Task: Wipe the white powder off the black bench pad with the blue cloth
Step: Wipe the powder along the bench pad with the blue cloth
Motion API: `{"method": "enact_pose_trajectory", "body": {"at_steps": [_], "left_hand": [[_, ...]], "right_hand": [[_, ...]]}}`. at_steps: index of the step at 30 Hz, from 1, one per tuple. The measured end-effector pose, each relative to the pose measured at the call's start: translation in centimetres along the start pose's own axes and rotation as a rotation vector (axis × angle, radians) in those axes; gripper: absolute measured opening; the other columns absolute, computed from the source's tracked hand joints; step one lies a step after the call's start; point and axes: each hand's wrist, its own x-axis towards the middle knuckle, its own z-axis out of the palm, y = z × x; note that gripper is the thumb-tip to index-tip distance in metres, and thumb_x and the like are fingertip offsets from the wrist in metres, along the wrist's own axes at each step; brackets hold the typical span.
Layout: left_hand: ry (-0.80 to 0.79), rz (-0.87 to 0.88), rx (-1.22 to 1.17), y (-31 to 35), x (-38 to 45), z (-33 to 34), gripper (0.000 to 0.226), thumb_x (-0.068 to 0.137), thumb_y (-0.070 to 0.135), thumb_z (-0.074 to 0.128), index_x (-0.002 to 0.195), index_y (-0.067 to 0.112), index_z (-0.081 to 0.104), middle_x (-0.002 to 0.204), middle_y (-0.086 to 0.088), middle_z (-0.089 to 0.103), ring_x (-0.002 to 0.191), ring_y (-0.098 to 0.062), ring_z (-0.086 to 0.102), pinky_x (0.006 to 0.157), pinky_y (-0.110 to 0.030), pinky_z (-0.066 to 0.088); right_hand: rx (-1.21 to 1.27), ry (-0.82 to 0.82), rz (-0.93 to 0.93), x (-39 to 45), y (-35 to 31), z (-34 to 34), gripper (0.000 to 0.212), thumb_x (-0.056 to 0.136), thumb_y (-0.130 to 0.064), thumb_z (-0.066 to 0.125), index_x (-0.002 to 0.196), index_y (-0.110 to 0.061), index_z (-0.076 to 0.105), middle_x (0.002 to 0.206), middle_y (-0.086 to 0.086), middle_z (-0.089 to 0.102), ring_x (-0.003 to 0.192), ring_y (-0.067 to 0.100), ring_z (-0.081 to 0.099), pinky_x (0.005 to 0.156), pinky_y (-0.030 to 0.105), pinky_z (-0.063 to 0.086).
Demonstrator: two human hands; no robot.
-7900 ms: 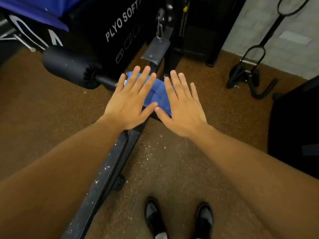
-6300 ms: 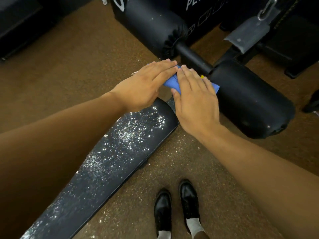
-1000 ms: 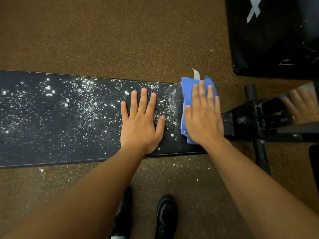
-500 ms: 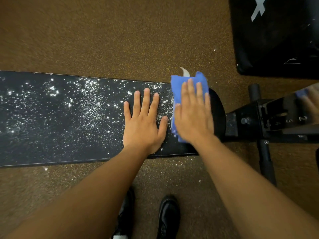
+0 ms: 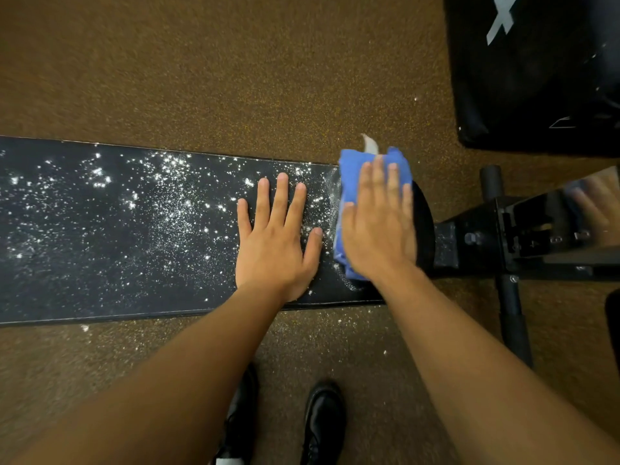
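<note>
flat-fingered, right hand [image 5: 377,226] presses blue cloth [image 5: 352,182] on powdered bench pad [image 5: 117,229]; left hand [image 5: 276,243] rests flat alongside.

Blue cloth [image 5: 352,182], black bench pad [image 5: 67,280] speckled with white powder [image 5: 174,209].

Only one mark can be read — a large pale "X", cut off by the top edge, printed on the black padded block [image 5: 536,72] at the upper right. Thin white outline shapes lower on the same block are too partial to read. No legible word, brand or number appears anywhere else.
</note>
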Motion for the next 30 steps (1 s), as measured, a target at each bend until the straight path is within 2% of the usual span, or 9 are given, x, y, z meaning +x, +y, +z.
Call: {"method": "enact_pose_trajectory", "body": {"at_steps": [3,5,9,12,16,20,23,26,30], "left_hand": [[0.009,-0.004,-0.019,-0.2,-0.1,0.1,0.069,0.098,0.056,0.017,0.158,0.025,0.005,0.166,0.000,-0.007,0.150,-0.021,-0.016,0.120,-0.051,-0.009],[0.009,0.001,-0.015,-0.2,-0.1,0.1,0.069,0.097,0.056,0.016,0.157,0.025,0.006,0.166,-0.001,-0.006,0.150,-0.022,-0.015,0.120,-0.051,-0.008],[0.000,-0.004,-0.010,-0.2,-0.1,-0.1,0.069,0.097,0.056,0.014,0.157,0.025,0.003,0.165,0.000,-0.008,0.150,-0.021,-0.018,0.120,-0.051,-0.009],[0.002,-0.005,-0.006,-0.1,-0.2,-0.1,0.068,0.098,0.056,0.014,0.157,0.025,0.002,0.165,-0.001,-0.009,0.150,-0.021,-0.018,0.120,-0.051,-0.009],[-0.005,-0.004,-0.002,-0.2,-0.1,0.1,0.068,0.098,0.054,0.015,0.157,0.025,0.001,0.165,-0.001,-0.010,0.150,-0.021,-0.018,0.120,-0.051,-0.010],[-0.010,-0.001,-0.001,-0.3,-0.1,0.0,0.069,0.097,0.055,0.014,0.157,0.025,0.001,0.165,-0.001,-0.010,0.150,-0.021,-0.018,0.120,-0.052,-0.008],[-0.006,-0.001,-0.001,-0.3,-0.1,0.0,0.068,0.098,0.055,0.014,0.157,0.025,0.000,0.165,-0.001,-0.011,0.150,-0.021,-0.019,0.120,-0.051,-0.010],[-0.007,-0.003,-0.002,-0.2,-0.1,0.0,0.067,0.098,0.054,0.014,0.157,0.025,0.000,0.165,-0.001,-0.011,0.149,-0.021,-0.019,0.120,-0.051,-0.011],[-0.011,-0.005,0.011,-0.2,-0.1,0.0,0.068,0.097,0.053,0.014,0.157,0.024,0.001,0.165,-0.002,-0.010,0.150,-0.022,-0.018,0.120,-0.053,-0.007]], "right_hand": [[-0.026,-0.021,-0.143,-5.0,-0.4,0.6,0.063,0.100,-0.037,0.016,0.154,-0.008,0.002,0.163,0.011,-0.002,0.150,0.026,-0.007,0.121,0.047,0.004],[-0.018,-0.030,-0.150,-7.7,1.4,0.8,0.063,0.099,-0.038,0.015,0.154,-0.008,0.007,0.162,0.011,0.003,0.150,0.026,-0.003,0.121,0.046,0.006],[0.022,0.026,0.033,-5.3,4.1,0.3,0.068,0.094,-0.037,0.016,0.153,-0.005,0.014,0.162,0.013,0.008,0.150,0.029,0.003,0.120,0.050,0.011],[0.054,0.042,0.118,-0.9,2.5,-0.3,0.070,0.093,-0.039,0.014,0.153,-0.004,0.011,0.163,0.015,0.007,0.150,0.032,0.002,0.120,0.050,0.008],[0.004,-0.006,-0.053,-1.0,-1.2,0.3,0.064,0.101,-0.037,0.018,0.154,-0.008,-0.002,0.163,0.012,-0.006,0.149,0.028,-0.009,0.121,0.049,0.001],[-0.011,-0.037,-0.196,-7.3,1.1,0.6,0.063,0.099,-0.038,0.018,0.155,-0.010,0.007,0.163,0.010,0.003,0.150,0.026,-0.003,0.120,0.048,0.007],[0.017,-0.006,-0.030,-6.4,4.4,0.3,0.066,0.096,-0.038,0.019,0.153,-0.006,0.013,0.162,0.012,0.009,0.150,0.028,0.003,0.120,0.050,0.012],[0.052,0.036,0.126,-1.8,3.2,-0.2,0.068,0.094,-0.037,0.020,0.153,-0.004,0.011,0.163,0.014,0.006,0.149,0.032,0.002,0.120,0.051,0.009],[0.018,0.004,0.000,-0.2,-0.7,0.2,0.065,0.100,-0.037,0.021,0.155,-0.007,0.001,0.163,0.011,-0.004,0.149,0.029,-0.008,0.121,0.050,0.002]]}}
